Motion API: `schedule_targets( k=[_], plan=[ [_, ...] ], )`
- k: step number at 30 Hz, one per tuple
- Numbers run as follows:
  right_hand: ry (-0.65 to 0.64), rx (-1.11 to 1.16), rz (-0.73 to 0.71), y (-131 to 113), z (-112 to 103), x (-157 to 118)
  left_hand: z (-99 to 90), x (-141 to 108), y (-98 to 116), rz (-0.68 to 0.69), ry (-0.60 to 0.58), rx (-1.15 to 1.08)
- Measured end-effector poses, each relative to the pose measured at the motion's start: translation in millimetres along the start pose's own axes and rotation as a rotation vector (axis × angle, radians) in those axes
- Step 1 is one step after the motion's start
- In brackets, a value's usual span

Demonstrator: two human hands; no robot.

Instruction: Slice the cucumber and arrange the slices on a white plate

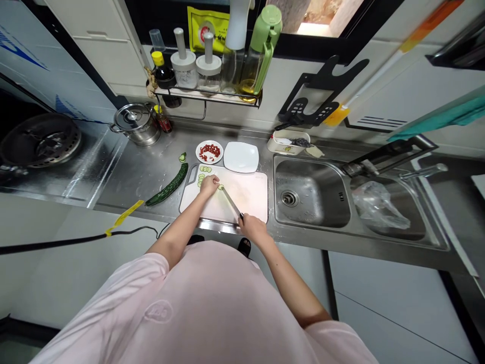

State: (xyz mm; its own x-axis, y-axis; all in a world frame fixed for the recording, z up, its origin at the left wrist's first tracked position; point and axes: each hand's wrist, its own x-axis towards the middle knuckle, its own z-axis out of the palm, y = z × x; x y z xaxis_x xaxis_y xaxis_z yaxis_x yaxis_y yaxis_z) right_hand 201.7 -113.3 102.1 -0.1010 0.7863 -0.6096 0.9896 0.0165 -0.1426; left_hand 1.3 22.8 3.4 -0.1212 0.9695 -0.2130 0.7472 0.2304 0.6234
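Observation:
My right hand point(253, 227) is closed round the dark handle of a kitchen knife point(232, 203), its blade slanting up and left over the white cutting board point(248, 189). A pale green cucumber slice point(220, 187) is at the blade's tip. Right beside it is my left hand point(209, 186), fingers bent together; what they pinch is too small to make out. Several cucumber slices point(205, 169) lie on the board's upper left, partly hidden by that hand. Left of the board lies a long dark green cucumber point(168, 187), with a cut-off cucumber end point(182, 157) above it.
Behind the board stand a plate of chopped red pieces point(199, 150) and a white square plate point(241, 156). The sink point(312, 194) is to the right, holding a plastic bag point(379, 207) in its second basin. A lidded pot point(138, 126) and a wok point(40, 139) stand left.

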Motion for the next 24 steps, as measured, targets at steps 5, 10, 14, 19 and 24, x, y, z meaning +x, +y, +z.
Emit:
schedule_targets(
  k=[5,10,14,19,24],
  plan=[
    [-0.011,0.001,-0.003,5,0,-6,0.0,0,0,0.005,-0.003,-0.010],
    [-0.011,0.012,-0.009,2,-2,-3,0.4,0,0,0.001,-0.002,-0.007],
    [0.007,0.011,-0.006,-4,-2,4,0.6,0,0,0.007,0.003,-0.003],
    [0.016,0.011,-0.007,-7,-1,9,0.4,0,1,-0.003,-0.007,-0.003],
    [0.010,0.006,-0.003,-5,0,9,0.0,-1,1,-0.001,-0.003,0.000]
  ],
)
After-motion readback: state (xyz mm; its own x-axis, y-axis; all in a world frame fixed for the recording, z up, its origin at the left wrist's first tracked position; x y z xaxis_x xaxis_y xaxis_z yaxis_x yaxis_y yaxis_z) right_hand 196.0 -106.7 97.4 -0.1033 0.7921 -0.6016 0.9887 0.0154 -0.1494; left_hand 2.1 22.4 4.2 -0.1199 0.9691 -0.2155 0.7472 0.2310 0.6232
